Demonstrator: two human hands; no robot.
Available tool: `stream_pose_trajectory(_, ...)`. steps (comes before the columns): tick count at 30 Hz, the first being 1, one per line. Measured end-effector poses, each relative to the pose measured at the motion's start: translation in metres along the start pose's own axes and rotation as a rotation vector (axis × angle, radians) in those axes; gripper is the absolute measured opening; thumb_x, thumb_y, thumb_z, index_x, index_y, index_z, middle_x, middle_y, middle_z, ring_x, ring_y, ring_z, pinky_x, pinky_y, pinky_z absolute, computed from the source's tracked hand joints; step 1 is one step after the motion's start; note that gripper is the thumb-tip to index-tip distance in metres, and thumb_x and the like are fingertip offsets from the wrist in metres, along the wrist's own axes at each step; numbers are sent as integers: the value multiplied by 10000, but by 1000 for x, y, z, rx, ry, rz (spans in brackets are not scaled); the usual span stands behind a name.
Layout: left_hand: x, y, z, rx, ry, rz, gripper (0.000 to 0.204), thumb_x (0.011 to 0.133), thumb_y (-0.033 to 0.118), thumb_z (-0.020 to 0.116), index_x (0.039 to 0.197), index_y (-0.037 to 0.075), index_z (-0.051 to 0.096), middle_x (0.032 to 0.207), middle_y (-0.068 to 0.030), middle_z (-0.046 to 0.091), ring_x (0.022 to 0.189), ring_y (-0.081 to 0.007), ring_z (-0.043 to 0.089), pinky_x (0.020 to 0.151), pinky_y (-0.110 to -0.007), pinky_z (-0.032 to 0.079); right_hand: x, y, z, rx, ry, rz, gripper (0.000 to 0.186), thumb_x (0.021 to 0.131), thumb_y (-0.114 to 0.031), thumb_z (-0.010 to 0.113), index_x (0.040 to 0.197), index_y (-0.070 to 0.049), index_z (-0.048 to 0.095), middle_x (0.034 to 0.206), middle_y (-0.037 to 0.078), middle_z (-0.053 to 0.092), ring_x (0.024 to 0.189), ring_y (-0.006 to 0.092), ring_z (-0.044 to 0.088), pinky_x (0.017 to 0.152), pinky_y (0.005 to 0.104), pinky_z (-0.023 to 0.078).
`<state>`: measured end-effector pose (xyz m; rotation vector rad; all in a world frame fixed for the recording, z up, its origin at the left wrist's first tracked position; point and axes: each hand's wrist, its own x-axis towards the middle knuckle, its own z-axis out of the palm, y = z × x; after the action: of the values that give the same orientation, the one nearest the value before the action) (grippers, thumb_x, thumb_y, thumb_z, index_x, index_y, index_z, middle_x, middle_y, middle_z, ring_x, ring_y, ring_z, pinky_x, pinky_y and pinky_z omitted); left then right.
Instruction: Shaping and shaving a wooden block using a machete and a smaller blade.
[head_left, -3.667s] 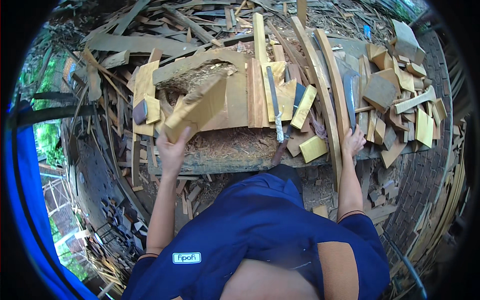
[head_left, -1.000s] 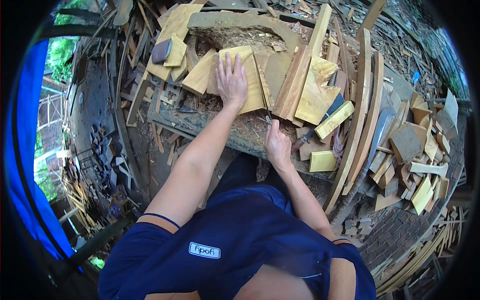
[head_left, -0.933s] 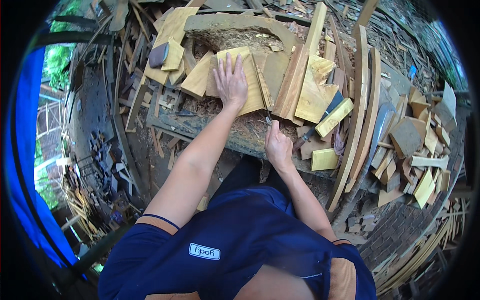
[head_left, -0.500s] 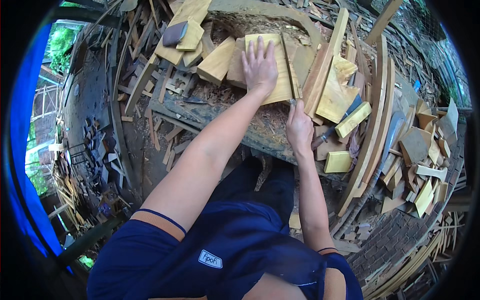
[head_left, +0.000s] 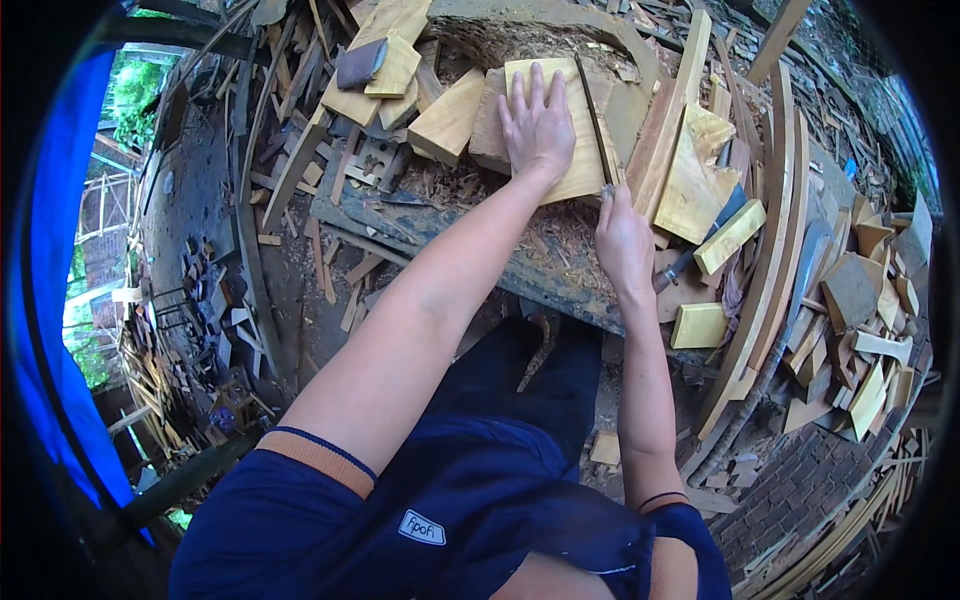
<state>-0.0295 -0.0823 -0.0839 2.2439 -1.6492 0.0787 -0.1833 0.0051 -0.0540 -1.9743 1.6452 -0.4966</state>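
My left hand (head_left: 541, 128) lies flat with its fingers stretched out on a thin yellow board (head_left: 580, 178), pressing it on top of a thick brown wood block (head_left: 489, 128). The fingers of my right hand (head_left: 624, 240) are wrapped around the near end of a tool with a long, narrow, dark blade (head_left: 595, 115). That blade runs lengthwise along the board's right side, with a slim strip of yellow wood visible to its right. Its handle is covered by my hand, and I cannot tell whether it is a saw or a file.
Under the work is a rough, shaving-strewn bench (head_left: 450, 238). Beside my right hand lie a dark-handled tool (head_left: 690, 257), a small yellow block (head_left: 700, 326) and a jagged yellow offcut (head_left: 690, 180). A brown sanding-block-like piece (head_left: 361, 64) rests on wood at far left. Long curved planks (head_left: 765, 250) stand right.
My right hand has slid the dark blade slightly away from me along the board. My left hand stays pressed on the board. The whole view has shifted a little.
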Motion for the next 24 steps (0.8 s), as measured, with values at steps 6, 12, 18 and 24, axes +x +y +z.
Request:
stream_pose_trajectory(6,-1,-14,-3,49,20,-14,434,999,306,392,1421,222,453,1540,-62,321,1426,-286,255,1166,-484,186,-57,3,-9,91,-132,169,243,1015,-261,419,1000,-27,479,738,279,617,717,485,601,584,568,449)
stream_pose_trajectory(12,-2,-1,2,13,13,-1,442,996,308,396,1428,233,443,1541,-58,318,1429,-282,251,1167,-480,186,-14,7,3,-4,13,44,206,989,-215,464,911,-27,495,639,259,610,617,455,619,549,555,491)
stream_pose_trajectory(18,-1,-16,-3,42,-4,-22,441,1000,315,384,1430,233,437,1545,-59,311,1437,-277,233,1167,-477,186,-73,16,7,49,-50,120,164,983,-209,480,947,-49,490,646,254,613,618,453,620,540,561,484)
stream_pose_trajectory(24,-1,-1,4,14,-9,6,439,1004,319,372,1430,235,437,1550,-59,303,1439,-277,233,1170,-475,183,-18,10,12,-2,15,68,176,982,-211,481,944,-39,492,655,256,619,625,444,629,548,561,491)
